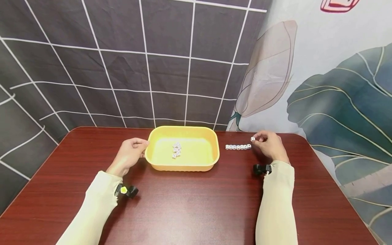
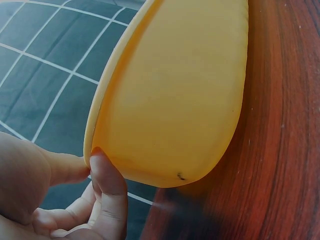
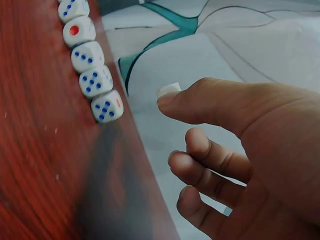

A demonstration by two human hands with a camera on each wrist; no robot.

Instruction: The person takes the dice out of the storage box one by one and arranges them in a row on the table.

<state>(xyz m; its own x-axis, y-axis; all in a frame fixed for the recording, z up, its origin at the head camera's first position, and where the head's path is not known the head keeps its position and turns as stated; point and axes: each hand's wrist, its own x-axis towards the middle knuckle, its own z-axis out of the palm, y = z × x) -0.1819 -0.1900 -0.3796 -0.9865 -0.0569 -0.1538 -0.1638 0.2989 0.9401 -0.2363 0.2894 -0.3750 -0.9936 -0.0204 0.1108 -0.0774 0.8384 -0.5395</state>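
At the left end of the yellow plastic tub (image 1: 182,167), my left hand (image 1: 130,154) pinches the rim between thumb and finger. In the left wrist view the thumb and a fingertip meet at the edge of the tub (image 2: 175,95). My right hand (image 1: 271,145) pinches a single white die (image 1: 252,139) at its fingertips, just beyond the right end of a row of white dice (image 1: 238,147). In the right wrist view the held die (image 3: 169,90) is mostly hidden behind a digit, while the row's end die (image 3: 107,106) shows blue pips on top.
Several loose dice (image 1: 176,149) lie in a small cluster inside the tub. The dark red wooden table (image 1: 190,204) ends at the back against a dark grid-patterned cloth (image 1: 122,68) and a leaf-patterned cloth (image 1: 321,95).
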